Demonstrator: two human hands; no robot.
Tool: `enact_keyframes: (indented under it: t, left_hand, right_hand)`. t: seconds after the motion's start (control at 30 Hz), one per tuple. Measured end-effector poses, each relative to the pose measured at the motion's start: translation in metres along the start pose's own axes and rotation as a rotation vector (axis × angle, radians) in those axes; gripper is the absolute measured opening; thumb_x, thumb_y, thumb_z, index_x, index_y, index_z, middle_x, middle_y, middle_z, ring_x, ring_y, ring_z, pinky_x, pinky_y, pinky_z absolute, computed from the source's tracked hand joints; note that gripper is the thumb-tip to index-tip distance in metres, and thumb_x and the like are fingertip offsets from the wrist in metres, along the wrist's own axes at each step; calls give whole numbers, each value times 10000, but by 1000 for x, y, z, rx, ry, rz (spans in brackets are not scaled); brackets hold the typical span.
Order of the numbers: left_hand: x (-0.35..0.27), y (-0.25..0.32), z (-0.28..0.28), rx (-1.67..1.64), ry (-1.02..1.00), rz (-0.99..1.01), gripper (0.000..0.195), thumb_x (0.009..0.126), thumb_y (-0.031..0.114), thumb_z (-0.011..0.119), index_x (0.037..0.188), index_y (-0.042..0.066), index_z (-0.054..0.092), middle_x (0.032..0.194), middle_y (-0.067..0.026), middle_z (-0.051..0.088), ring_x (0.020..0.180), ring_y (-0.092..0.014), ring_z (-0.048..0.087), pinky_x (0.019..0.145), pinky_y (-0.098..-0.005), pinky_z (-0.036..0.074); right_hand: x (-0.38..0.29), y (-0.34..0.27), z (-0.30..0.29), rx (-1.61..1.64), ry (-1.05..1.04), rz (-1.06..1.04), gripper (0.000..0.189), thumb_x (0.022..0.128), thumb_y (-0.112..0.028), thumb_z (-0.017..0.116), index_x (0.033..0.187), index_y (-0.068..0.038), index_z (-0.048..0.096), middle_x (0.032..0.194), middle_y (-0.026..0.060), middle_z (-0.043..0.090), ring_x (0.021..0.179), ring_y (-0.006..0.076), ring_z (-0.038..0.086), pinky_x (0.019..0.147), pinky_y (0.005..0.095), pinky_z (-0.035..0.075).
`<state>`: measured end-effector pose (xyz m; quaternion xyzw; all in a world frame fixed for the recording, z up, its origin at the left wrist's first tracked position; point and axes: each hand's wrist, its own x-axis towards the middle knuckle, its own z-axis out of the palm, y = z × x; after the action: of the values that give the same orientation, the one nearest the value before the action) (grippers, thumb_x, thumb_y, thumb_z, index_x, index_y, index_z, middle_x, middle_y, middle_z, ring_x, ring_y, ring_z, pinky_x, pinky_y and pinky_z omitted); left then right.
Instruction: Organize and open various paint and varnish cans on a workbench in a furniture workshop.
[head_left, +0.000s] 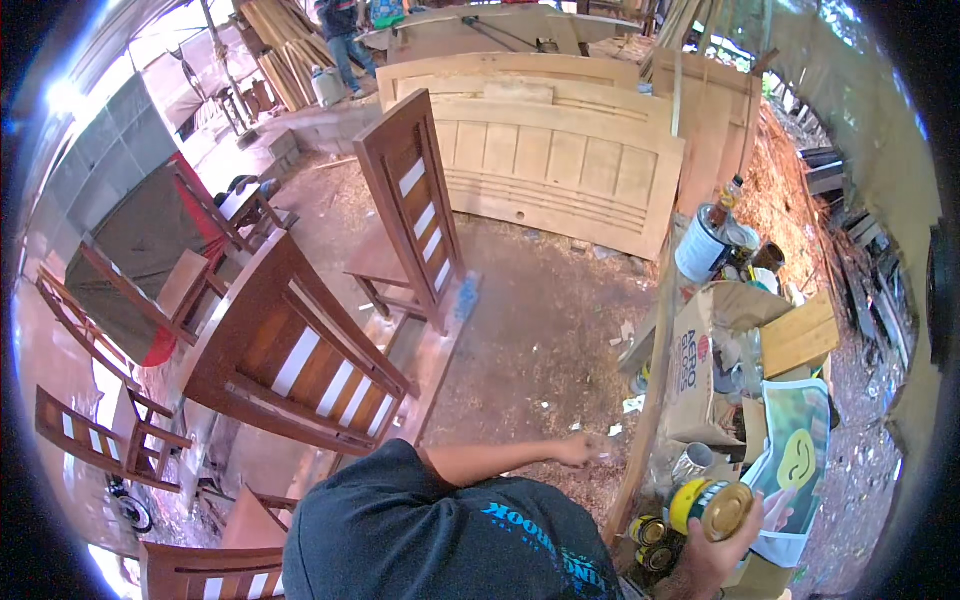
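Observation:
My right hand (709, 551) grips a yellow-and-black metal can (691, 502) tipped on its side, its gold end facing right. Two smaller cans, one with a gold lid (649, 531) and one below it (656, 557), stand just left of that hand. Behind the held can sits an open silver tin (694, 459). My left hand (576, 450) reaches across in front of my body, over the floor and short of the bench's wooden edge (637, 450). Its fingers are blurred, and whether they hold anything is unclear.
Brown wooden chairs with white slat strips (300, 360) crowd the left. An open cardboard box (686, 375) and a large paint can (701, 244) stand on the right bench, beside a printed sheet (795, 442). Carved wooden panels (555, 157) lean ahead; a person (341, 45) stands far back.

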<state>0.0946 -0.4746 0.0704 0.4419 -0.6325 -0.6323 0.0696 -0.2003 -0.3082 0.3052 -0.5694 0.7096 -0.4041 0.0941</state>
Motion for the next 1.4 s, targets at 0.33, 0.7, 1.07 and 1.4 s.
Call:
enact_keyframes:
  t: [0.33, 0.7, 1.07, 1.4]
  left_hand:
    - [22, -242, -46, 588, 59, 82, 556, 832, 590, 585, 939, 59, 713, 979, -236, 689, 894, -432, 649, 770, -520, 497]
    - [-66, -262, -73, 697, -108, -320, 488, 814, 549, 612, 981, 101, 713, 986, -224, 690, 899, -430, 648, 779, -524, 493]
    - [-62, -194, -52, 777, -106, -263, 402, 773, 458, 657, 1045, 167, 711, 999, -204, 692, 909, -403, 655, 802, -515, 492]
    - [-98, -187, -57, 600, -39, -165, 375, 752, 419, 687, 1037, 180, 735, 993, -173, 710, 908, -358, 674, 800, -481, 513]
  right_hand:
    - [-28, 1, -96, -376, 370, 108, 890, 596, -307, 927, 1280, 65, 496, 1233, 226, 554, 1113, 329, 556, 992, 442, 448]
    - [-32, -25, -107, -502, 471, 190, 736, 692, -292, 887, 1235, 73, 551, 1201, 254, 596, 1107, 348, 580, 992, 432, 457]
    - [-38, -17, -101, -583, 585, 259, 717, 667, -361, 896, 1186, 38, 604, 1127, 212, 649, 1050, 318, 621, 963, 397, 481]
    - [-32, -25, -97, -492, 535, 376, 700, 697, -380, 874, 1200, 23, 603, 1132, 195, 653, 1051, 318, 613, 980, 386, 466]
